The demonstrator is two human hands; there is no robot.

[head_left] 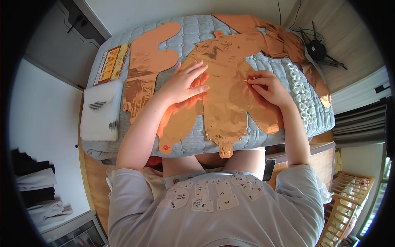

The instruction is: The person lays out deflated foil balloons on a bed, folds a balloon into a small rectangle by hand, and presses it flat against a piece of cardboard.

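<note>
1. We find the large copper foil piece [225, 101] lying flat on the quilted mattress [191, 25], straight in front of the person, its surface creased and shiny.
2. We see the left hand [186, 85] over its left side, fingers spread loosely apart; whether they touch the foil, we cannot tell.
3. We see the right hand [270, 88] over its right side, thumb and fingertips pinched narrowly on a pale sliver [247, 81], too small for us to identify.
4. To the left we note a curved foil piece [142, 53], with a white package [101, 113] and a picture packet [110, 66] beyond it.
5. At the far right we see a crumpled foil piece [282, 43], partly meeting the large one.
6. Near the right forearm we spot a bunch of white rings [303, 99]; a black device [317, 50] sits beyond.
</note>
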